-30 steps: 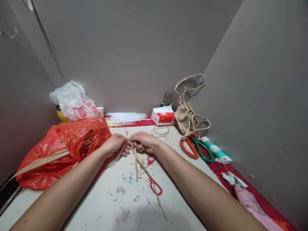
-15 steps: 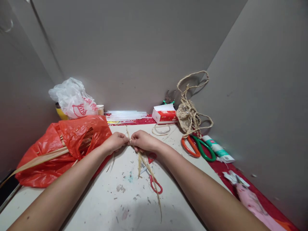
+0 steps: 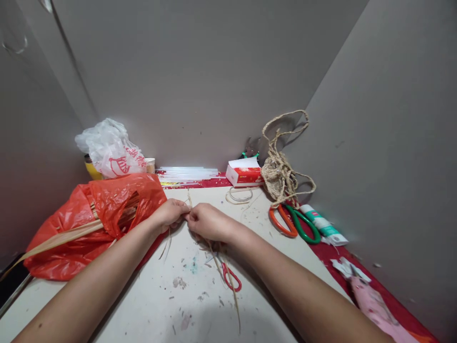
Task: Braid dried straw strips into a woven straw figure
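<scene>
My left hand [image 3: 172, 213] and my right hand [image 3: 207, 222] meet above the white board, fingertips pinched together on thin strips of dried straw-like fibre [image 3: 233, 295]. Long ends of the fibre trail from beneath my right hand toward the board's front. Short wisps hang below my left hand, and one end sticks up between the hands. The exact spot gripped is hidden by my fingers. Under the trailing strips lie small red-handled scissors [image 3: 231, 277], partly covered by my right hand and wrist.
A red plastic bag [image 3: 67, 209] of dried strips lies at left, a white bag [image 3: 110, 147] behind it. Clear sticks [image 3: 187, 173], a red-and-white box [image 3: 246, 172] and braided rope [image 3: 280, 176] line the back. Orange [image 3: 282, 221] and green handles [image 3: 307, 231] and a tube [image 3: 326, 226] lie right.
My right hand has turned and shifted slightly left and down, its back now covering more of the fibre and the scissors. My left hand has hardly moved.
</scene>
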### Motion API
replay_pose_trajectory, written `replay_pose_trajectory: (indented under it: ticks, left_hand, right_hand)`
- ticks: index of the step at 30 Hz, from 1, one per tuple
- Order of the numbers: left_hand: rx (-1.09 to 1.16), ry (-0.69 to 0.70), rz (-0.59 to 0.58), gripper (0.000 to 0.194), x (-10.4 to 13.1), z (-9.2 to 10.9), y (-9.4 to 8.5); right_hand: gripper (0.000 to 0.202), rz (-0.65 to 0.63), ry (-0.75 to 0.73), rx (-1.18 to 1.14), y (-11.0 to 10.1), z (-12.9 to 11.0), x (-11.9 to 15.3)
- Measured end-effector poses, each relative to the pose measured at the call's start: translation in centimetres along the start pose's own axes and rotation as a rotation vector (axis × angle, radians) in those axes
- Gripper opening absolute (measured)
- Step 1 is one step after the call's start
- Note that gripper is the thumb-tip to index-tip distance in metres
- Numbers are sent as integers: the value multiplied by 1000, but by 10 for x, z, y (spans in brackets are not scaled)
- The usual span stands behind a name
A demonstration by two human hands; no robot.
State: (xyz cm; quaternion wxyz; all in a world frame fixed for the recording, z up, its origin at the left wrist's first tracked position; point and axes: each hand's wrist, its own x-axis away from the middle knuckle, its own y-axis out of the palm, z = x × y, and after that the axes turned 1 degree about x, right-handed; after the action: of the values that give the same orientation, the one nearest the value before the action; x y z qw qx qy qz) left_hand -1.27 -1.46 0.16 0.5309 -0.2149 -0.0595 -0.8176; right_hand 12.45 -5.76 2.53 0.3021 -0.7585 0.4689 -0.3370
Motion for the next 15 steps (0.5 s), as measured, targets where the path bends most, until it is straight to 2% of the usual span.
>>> replay_pose_trajectory:
  ticks: [3,5,8,9,10,12,13,15]
  left_hand:
    - [97,-18,-30,27,0,0,-2]
    - [117,-24,-48,22,-1,-2,-3]
    - [138,-22,-39,12,-4,-4,-4]
    - [143,-24,-34,11,-4,-4,-4]
    - [146,-28,-29,11,-5,-5,-5]
    - [142,-45,-33,11,-7,-6,-5]
    - [142,-53,-37,11,-8,-6,-6]
    - [149,-59,-47,11,-8,-6,-6]
  right_hand:
    - [14,102,-61,275,11,-16,11]
    - [14,33,-135,281,10,-20,16]
    - [22,-128,-190,-39,-2,-12,12]
    - [27,-115,-156,-193,-7,-5,7]
    - [29,-47,-91,-335,-12,3,0]
    - [26,179,40,-531,-18,20,-17]
    - [23,211,88,-601,-18,28,-25]
    - [25,136,143,-692,-14,38,-38]
